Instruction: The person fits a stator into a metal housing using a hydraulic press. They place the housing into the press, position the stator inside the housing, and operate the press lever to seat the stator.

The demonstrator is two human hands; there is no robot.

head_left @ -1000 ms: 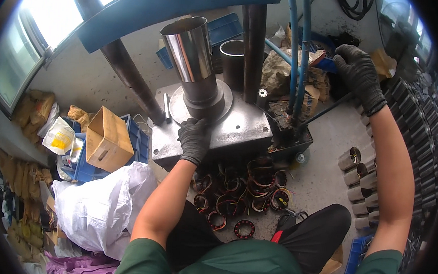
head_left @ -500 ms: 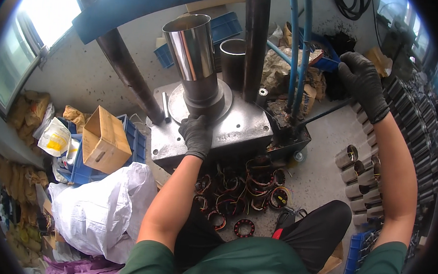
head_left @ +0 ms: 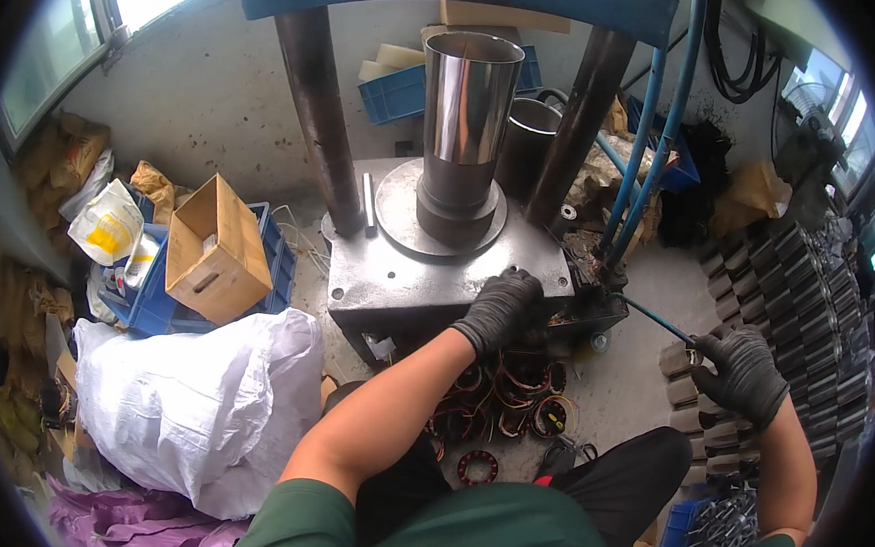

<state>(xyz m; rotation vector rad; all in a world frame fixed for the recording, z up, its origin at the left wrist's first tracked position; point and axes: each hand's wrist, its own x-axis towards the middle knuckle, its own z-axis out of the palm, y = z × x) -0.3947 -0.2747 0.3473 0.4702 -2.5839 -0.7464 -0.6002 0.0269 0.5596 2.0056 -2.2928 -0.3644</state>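
Pale speckled walls [head_left: 216,135] stand on the far side; from my remote seat I see a polished steel cylinder [head_left: 470,110] upright on a dark metal collar [head_left: 454,212]. My black-gloved left hand [head_left: 501,311] curls at the near edge of a silver metal plate [head_left: 422,285], its palm hidden. My black-gloved right hand [head_left: 745,375], fingers bent, meets the end of a thin blue metal lever [head_left: 660,323] at right; I cannot tell whether it grips.

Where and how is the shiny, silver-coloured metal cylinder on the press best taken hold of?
The shiny cylinder is probably best gripped around its outer wall, one palm each side, coming from the near side. It stands upright on a dark round metal base and shows no handle; thick dark metal posts flank it, leaving the front open.
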